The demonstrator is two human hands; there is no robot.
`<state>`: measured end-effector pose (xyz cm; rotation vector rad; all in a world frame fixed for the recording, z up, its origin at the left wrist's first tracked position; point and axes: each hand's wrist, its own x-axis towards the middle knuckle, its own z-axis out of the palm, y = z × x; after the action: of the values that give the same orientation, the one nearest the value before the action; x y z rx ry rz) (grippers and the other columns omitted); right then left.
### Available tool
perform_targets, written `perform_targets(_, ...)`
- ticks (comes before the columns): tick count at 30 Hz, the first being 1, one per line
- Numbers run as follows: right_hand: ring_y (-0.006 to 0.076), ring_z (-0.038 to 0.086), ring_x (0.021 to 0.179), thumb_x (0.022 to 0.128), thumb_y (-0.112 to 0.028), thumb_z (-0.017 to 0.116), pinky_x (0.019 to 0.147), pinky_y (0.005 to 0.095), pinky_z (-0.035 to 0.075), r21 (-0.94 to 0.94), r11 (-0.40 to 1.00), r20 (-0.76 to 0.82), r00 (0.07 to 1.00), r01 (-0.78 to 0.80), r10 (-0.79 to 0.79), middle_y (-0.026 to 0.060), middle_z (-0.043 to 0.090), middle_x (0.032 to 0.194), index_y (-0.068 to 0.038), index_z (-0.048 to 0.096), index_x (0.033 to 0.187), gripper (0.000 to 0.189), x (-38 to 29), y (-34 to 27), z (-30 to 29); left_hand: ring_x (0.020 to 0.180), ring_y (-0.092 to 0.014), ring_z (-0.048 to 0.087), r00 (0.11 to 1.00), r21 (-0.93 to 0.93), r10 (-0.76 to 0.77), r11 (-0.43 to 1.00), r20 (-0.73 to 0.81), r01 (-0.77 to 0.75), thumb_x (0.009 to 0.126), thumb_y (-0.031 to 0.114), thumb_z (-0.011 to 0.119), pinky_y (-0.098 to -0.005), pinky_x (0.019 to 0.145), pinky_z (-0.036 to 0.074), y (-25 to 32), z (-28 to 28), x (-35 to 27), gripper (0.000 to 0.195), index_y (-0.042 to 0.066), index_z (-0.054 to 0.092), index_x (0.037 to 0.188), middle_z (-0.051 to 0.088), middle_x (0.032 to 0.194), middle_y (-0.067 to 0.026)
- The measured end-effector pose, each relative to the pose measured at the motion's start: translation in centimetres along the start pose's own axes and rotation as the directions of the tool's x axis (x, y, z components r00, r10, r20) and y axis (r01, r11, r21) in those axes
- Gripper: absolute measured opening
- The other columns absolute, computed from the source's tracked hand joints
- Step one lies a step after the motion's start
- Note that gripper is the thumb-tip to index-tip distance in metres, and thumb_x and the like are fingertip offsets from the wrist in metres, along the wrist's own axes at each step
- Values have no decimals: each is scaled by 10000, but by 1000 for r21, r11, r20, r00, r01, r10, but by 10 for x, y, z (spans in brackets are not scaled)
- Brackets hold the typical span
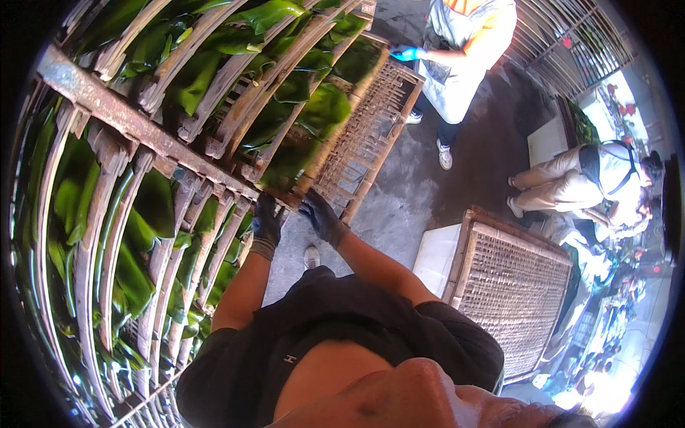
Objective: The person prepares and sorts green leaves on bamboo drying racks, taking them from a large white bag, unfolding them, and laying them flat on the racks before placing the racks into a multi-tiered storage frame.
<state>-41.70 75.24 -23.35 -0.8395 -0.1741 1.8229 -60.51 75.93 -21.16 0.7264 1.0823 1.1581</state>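
Observation:
My left hand (266,218), in a dark glove, is at the end of the rack's rusty metal rail (134,117), by the near corner of a woven bamboo tray (369,139). My right hand (322,218), gloved too, touches the tray's near edge with its fingertips. How firmly either hand grips cannot be told. The tray sticks out of the rack at a slant, and its slatted weave shows gaps. Broad green leaves (299,152) lie just inside, beside its pale bamboo pole. More glossy leaves fill the stacked tiers on both sides of the rail.
A co-worker (455,59) in an apron has a blue-gloved hand at the tray's far end. Another woven tray (514,294) stands near a white box (436,257) on the right. Other people (578,179) bend over at the far right. A slatted rack (578,37) stands behind.

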Motion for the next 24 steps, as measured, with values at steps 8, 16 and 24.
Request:
perform_targets(8, 262, 627, 1102, 902, -304, 732, 960, 349, 488, -924, 372, -216, 688, 85, -693, 180, 663, 1238, 31, 600, 1300, 537, -45, -40, -39, 1261, -244, 527, 983, -88, -158, 985, -92, 150, 1040, 404, 435, -412, 1063, 409, 13, -18, -39, 530, 127, 408, 1491, 535, 1428, -85)
perform_targets(16, 264, 690, 915, 959, -156, 627, 732, 410, 586, -90, 995, -367, 930, -37, 1, 132, 643, 1171, -34, 474, 1313, 404, -62, 16, -127, 1243, -277, 547, 791, -128, -605, 794, -84, 594, 1012, 434, 534, -426, 1042, 437, -72, -10, 2, 530, 130, 468, 1442, 546, 1414, -96)
perform_targets(24, 286, 691, 751, 952, -42, 575, 566, 383, 597, -231, 970, -332, 930, 80, -156, 145, 678, 1027, 2, 510, 1228, 287, -80, -10, -141, 871, -195, 711, 827, -341, -560, 788, -52, 513, 982, 381, 630, -348, 746, 621, -133, 30, 53, 287, 134, 640, 1128, 714, 1043, -13)
